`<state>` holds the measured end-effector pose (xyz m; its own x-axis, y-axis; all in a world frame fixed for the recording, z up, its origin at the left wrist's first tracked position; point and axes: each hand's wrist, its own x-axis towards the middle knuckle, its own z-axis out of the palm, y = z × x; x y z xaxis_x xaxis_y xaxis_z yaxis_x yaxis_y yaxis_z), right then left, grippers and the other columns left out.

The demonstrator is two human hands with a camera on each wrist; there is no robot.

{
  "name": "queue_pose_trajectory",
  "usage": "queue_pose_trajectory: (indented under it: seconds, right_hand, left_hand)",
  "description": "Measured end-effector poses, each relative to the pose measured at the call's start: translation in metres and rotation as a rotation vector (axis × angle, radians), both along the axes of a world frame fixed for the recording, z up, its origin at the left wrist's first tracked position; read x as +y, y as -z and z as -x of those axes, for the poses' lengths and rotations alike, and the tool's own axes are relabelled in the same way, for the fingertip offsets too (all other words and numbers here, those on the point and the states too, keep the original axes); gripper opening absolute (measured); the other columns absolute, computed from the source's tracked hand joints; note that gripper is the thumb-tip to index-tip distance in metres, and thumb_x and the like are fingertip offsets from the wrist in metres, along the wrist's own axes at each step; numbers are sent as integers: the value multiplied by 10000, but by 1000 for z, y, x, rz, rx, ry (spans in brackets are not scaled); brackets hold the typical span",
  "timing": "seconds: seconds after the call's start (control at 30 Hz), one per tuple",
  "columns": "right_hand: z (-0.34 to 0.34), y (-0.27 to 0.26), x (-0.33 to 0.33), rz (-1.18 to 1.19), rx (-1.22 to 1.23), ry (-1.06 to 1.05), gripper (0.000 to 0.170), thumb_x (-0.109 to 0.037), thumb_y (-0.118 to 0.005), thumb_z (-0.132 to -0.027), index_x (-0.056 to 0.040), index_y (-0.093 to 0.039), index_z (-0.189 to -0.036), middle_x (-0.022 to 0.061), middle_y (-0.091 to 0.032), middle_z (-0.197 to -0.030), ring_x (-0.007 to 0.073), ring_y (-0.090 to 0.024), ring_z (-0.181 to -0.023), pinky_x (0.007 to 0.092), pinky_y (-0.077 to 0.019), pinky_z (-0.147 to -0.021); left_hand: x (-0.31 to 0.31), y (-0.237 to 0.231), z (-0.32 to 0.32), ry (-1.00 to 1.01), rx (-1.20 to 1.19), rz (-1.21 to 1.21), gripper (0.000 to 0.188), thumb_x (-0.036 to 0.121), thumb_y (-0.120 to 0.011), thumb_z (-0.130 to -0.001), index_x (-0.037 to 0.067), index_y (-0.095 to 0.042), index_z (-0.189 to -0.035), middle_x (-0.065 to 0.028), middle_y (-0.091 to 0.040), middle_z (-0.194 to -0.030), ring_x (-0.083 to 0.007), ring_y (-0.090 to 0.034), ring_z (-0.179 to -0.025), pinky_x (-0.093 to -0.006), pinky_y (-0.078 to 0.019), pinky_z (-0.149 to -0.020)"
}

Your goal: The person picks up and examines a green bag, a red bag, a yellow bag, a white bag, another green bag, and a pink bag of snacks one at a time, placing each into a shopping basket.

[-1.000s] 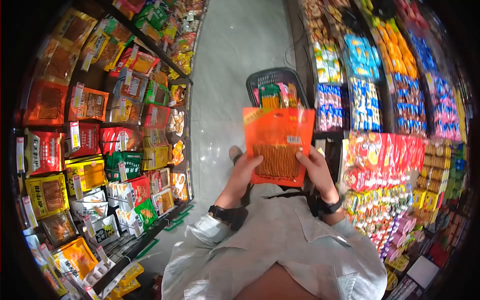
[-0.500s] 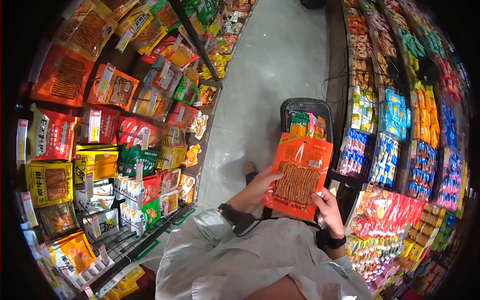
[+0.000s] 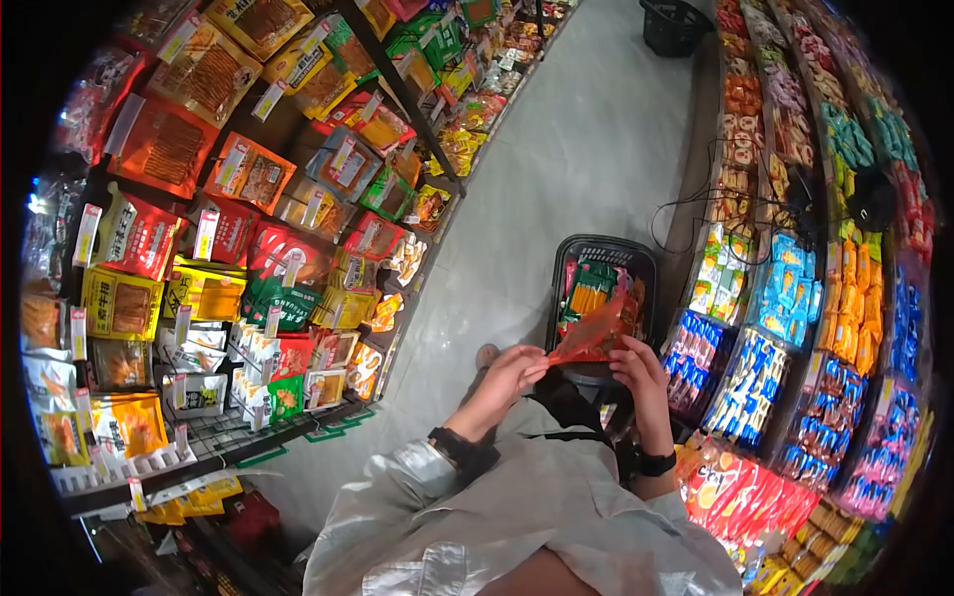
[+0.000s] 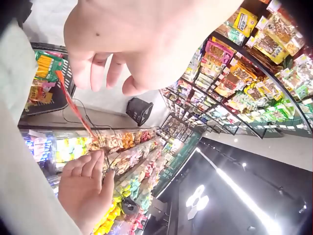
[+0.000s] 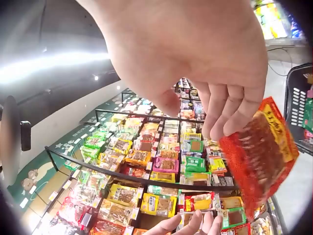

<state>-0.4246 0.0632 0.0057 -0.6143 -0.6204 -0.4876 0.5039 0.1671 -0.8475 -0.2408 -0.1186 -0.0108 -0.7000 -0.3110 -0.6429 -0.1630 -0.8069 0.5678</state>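
Note:
A flat red-orange snack packet (image 3: pixel 591 333) is tilted almost edge-on over a black shopping basket (image 3: pixel 648 260). My left hand (image 3: pixel 502 385) has its fingertips right at the packet's near left corner, thumb and fingers parted in the left wrist view. On the other side my right hand (image 3: pixel 644 382) has its fingertips close to the packet's right end. The right wrist view shows the packet (image 5: pixel 261 156) blurred just beyond the fingers, its brown contents visible through a clear window. Inside the basket lie a green packet (image 3: pixel 593 283) and other colourful packets, partly covered.
Hanging packets fill the left-hand shelf (image 3: pixel 248 268), with a dark rail along it. Bins of wrapped sweets (image 3: pixel 785 283) line the right. Another black basket (image 3: pixel 674 28) stands farther along the grey floor (image 3: pixel 537 139). Thin black cables (image 3: pixel 711 214) loop beside the right bins.
The packet has gone from facing me, held in both hands, to tilted nearly edge-on over the basket. Both hands have loosened. The head view has shifted, bringing the farther basket into sight.

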Motion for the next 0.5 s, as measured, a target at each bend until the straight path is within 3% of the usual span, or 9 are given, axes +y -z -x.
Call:
queue_pose_trajectory:
  seconds: [0.2,0.5]
  right_hand:
    - [25,11,-27,67,59,-178,216,-177,-589,-1005,-28,-621,-1159,39,-688,-1038,114,-637,-948,269,-494,-856]
    - [1,19,-58,56,38,-347,183,-133,-587,-998,-25,-622,-1142,21,-666,-969,108,-622,-924,260,-488,-821]
  left_hand:
    - [28,-9,13,84,48,-18,249,197,-517,-1028,13,-565,-1189,-121,-652,-1078,-204,-660,-1042,-339,-524,-976]
    - [-3,-4,-9,-146,-38,4,209,202,-548,-1009,45,-581,-1143,-56,-657,-959,-128,-648,-899,-263,-514,-817]
